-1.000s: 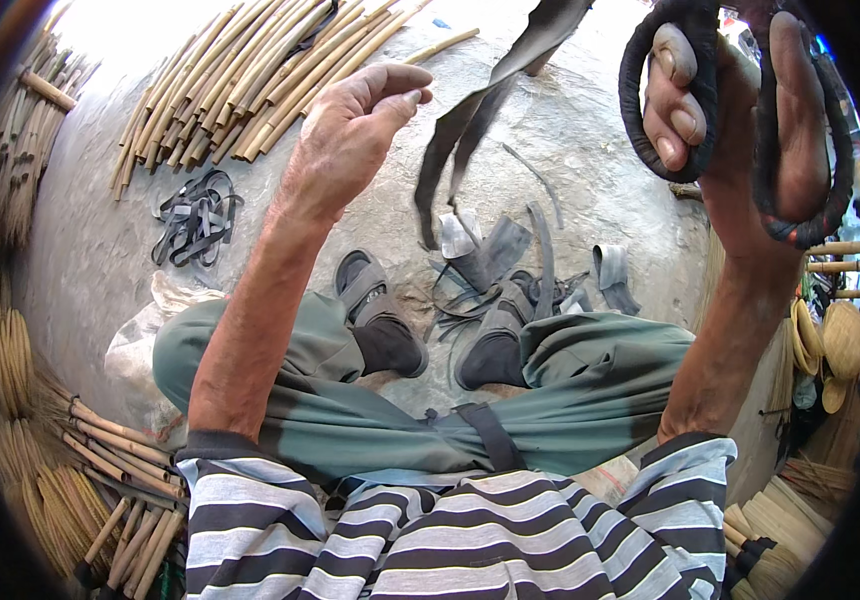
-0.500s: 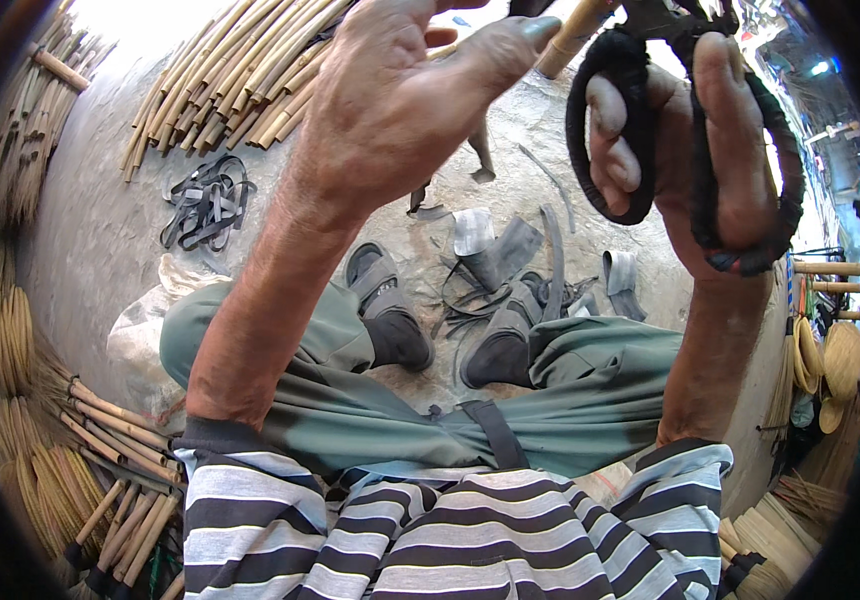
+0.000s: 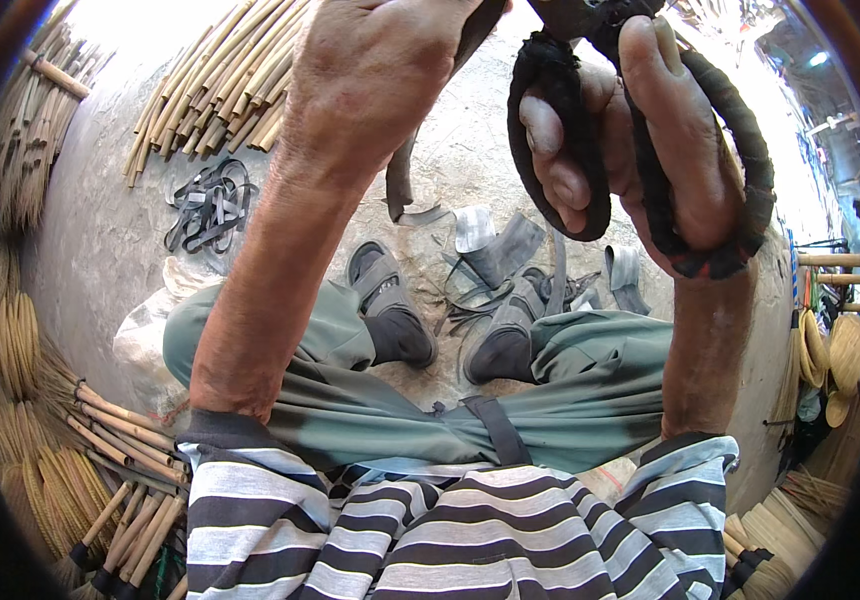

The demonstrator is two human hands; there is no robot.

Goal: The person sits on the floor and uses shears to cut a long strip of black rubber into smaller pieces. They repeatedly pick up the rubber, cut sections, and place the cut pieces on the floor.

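Observation:
My right hand (image 3: 685, 130) is closed on a large pair of scissors (image 3: 756, 150), its fingers and thumb through loop handles wrapped in black material. The blades run out of view at the top. My left hand (image 3: 375, 80) is up at the top edge, left of the scissors, its fingertips cut off by the frame. A dark rubber strip (image 3: 400, 180) passes behind this hand and hangs below it, apparently gripped in the fingers. Between my sandalled feet, cut rubber pieces (image 3: 510, 250) lie on the floor.
Bamboo sticks (image 3: 215, 80) lie in a pile at the far left, with a tangle of black strips (image 3: 210, 205) nearer. A whitish sack (image 3: 155, 325) rests by my left knee. Broom bundles (image 3: 20, 345) line the left side; woven round items (image 3: 847, 355) hang at right.
Both hands have shifted left, the left one also upward. The scissors have moved left and slightly nearer. The bamboo piece seen between the hands is out of view; more of the hanging strip shows.

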